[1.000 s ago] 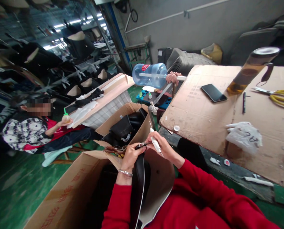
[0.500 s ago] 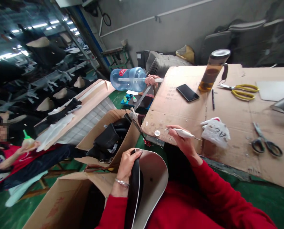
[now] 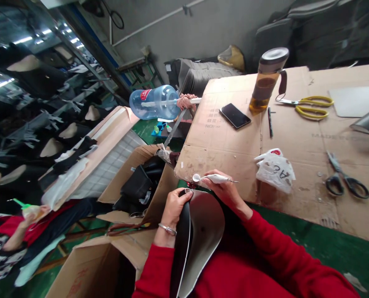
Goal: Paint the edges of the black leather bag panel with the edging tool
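My left hand (image 3: 174, 205) pinches the top edge of a folded leather piece (image 3: 200, 231), black outside and grey inside, which stands upright on my lap. My right hand (image 3: 226, 190) holds a small white glue tube (image 3: 215, 178) lying sideways, its nozzle against a small white cap (image 3: 196, 178) at the near corner of the cardboard-covered table (image 3: 231, 153). Both arms wear red sleeves, and a bracelet circles the left wrist.
On the table lie a phone (image 3: 235, 115), a bottle of amber liquid (image 3: 264, 82), yellow scissors (image 3: 311, 106), black scissors (image 3: 346, 182), a pen (image 3: 269, 121) and a white plastic bag (image 3: 275, 169). Open cardboard boxes (image 3: 141, 182) stand at left. A seated person (image 3: 20, 231) works at far left.
My right hand has brought the glue tube back down to the white cap at the table's corner. My left hand still grips the leather piece. The view has swung right and down.
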Tool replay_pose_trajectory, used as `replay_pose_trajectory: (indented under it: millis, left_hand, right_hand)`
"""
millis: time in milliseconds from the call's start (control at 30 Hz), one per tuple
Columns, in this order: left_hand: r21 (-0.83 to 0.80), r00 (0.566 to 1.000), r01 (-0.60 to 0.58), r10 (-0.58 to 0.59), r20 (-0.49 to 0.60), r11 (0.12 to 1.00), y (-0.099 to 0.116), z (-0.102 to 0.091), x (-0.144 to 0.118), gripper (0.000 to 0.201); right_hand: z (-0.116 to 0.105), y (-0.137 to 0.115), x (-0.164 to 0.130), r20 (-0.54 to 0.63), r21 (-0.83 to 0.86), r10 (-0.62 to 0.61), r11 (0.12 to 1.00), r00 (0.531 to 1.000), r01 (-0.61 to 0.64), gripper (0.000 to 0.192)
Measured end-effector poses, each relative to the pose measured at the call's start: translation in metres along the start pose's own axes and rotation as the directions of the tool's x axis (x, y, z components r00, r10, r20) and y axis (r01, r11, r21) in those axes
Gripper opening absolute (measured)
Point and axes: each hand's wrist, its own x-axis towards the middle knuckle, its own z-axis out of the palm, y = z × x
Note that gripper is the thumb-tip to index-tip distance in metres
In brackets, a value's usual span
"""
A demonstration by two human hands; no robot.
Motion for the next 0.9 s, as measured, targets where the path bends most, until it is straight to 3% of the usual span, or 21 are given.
replay_pose_trajectory:
  millis: [400,600,733,900]
  left_hand:
    - [0.075,0.999,-0.018,0.015,0.044,0.997,-0.008,0.001,0.014,0.027]
    - [0.087,0.997,-0.030,0.024,0.070,0.996,-0.011,0.001,0.015,0.029]
    - [0.117,0.995,-0.060,0.051,0.082,0.991,-0.012,0.000,0.016,0.028]
    - [0.142,0.995,-0.072,0.062,0.078,0.987,-0.012,-0.001,0.015,0.027]
  right_hand:
    - [0.003,0.010,0.001,0.053,-0.157,-0.089,0.983,0.995,0.096,0.028]
    - [0.002,0.006,0.000,0.040,-0.150,-0.085,0.985,0.996,0.090,0.025]
    - [0.002,0.004,0.000,0.112,-0.145,-0.098,0.983,0.989,0.114,0.018]
    - [0.004,0.004,-0.001,0.034,-0.135,-0.077,0.988,0.997,0.080,0.021]
